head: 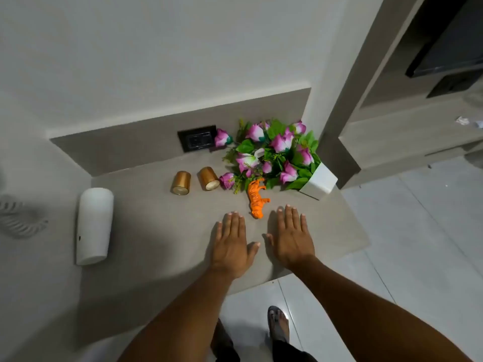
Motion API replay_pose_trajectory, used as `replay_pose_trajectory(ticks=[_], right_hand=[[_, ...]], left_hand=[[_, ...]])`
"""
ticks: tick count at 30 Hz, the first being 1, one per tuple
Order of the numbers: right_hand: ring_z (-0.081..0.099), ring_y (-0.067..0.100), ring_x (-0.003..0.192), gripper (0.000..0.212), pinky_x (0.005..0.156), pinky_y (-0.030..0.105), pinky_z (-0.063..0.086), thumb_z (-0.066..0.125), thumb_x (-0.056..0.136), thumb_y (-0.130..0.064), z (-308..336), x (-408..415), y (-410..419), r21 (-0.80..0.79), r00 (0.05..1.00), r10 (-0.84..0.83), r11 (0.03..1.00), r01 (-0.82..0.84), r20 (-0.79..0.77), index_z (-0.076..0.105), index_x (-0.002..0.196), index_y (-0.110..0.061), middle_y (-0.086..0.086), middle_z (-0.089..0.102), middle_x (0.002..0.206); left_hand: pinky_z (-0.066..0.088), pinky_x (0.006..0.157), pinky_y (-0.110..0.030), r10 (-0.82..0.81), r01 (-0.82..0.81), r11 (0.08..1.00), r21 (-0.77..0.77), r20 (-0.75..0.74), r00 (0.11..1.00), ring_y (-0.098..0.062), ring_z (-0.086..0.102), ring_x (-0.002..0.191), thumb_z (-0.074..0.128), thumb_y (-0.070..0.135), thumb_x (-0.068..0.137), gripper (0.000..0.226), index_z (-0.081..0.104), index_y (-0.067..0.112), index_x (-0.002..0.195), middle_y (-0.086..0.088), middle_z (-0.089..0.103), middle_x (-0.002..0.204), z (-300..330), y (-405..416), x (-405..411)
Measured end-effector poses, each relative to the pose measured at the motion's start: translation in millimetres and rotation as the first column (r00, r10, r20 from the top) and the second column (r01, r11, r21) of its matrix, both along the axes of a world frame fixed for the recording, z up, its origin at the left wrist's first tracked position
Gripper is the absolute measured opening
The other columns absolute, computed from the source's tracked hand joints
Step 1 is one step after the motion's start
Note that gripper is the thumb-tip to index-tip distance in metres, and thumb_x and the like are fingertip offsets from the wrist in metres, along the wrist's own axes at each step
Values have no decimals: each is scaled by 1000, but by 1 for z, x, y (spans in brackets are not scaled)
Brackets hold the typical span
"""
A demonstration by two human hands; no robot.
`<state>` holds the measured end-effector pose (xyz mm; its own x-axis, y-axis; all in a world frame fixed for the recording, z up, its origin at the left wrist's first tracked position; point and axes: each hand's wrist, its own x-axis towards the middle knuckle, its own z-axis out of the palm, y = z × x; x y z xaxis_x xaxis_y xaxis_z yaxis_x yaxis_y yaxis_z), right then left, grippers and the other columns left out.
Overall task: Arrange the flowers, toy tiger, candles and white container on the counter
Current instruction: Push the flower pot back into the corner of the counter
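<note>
Both palms were down flat and nothing was in them: the left hand (231,245) and the right hand (291,237) lay spread, fingers released, on the near part of the worktop (156,231), close to its near edge, looking like a pause before the first pick. Just beyond the fingertips, between the two hands, the orange toy tiger (257,199) lay on its side, an easy first reach. Off to the left sat the white container (94,226), tipped over and well apart from everything else, with plenty of bare surface around it for a sweep. Farther back, two gold candles (194,182) lay toppled side by side, open ends facing near. To their right the flowers (271,152) sprawled out of a white square pot (320,184), fallen close to the right edge — a risky spot, one nudge from going over. Behind, a dark wall socket (197,138) sat on the back panel.
</note>
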<state>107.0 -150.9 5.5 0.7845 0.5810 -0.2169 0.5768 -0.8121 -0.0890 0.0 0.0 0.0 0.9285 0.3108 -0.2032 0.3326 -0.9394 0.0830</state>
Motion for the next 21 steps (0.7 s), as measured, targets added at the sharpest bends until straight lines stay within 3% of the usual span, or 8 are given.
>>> replay_pose_trajectory(ticks=[8, 16, 18, 21], right_hand=[[-2, 35, 154, 73, 122, 43, -5, 35, 103, -41, 26, 63, -13, 93, 977, -189, 979, 180, 101, 5, 158, -3, 21, 1, 166], [6, 36, 153, 84, 123, 44, 4, 63, 93, -26, 51, 127, -25, 182, 940, -339, 927, 326, 40, 12, 156, -3, 20, 11, 165], [16, 37, 151, 88, 123, 43, 11, 72, 88, -25, 56, 140, -24, 178, 940, -341, 924, 337, -9, 18, 154, -4, 20, 21, 162], [43, 36, 132, 85, 111, 47, 39, 82, 77, -25, 62, 160, -20, 151, 923, -361, 913, 379, -137, 34, 144, -5, 19, 45, 141]], left_hand=[[7, 126, -48, 15, -16, 1000, 17, 9, 1000, -29, 4, 156, 16, 69, 97, 89, 8, 6, 159, -14, 10, 169, -23, 1, 9], [12, 124, -55, 49, -50, 999, 10, 31, 998, -34, 9, 155, 12, 75, 94, 95, 15, 5, 158, -17, 16, 167, -33, -4, 11], [9, 125, -55, 49, -49, 999, 21, 14, 999, -33, 5, 156, 9, 76, 94, 96, 11, 6, 159, -16, 11, 168, -33, -5, 13], [7, 125, -55, 60, -61, 998, 20, 19, 998, -33, 2, 156, 11, 76, 94, 96, 9, 6, 159, -15, 9, 168, -33, -7, 15]])
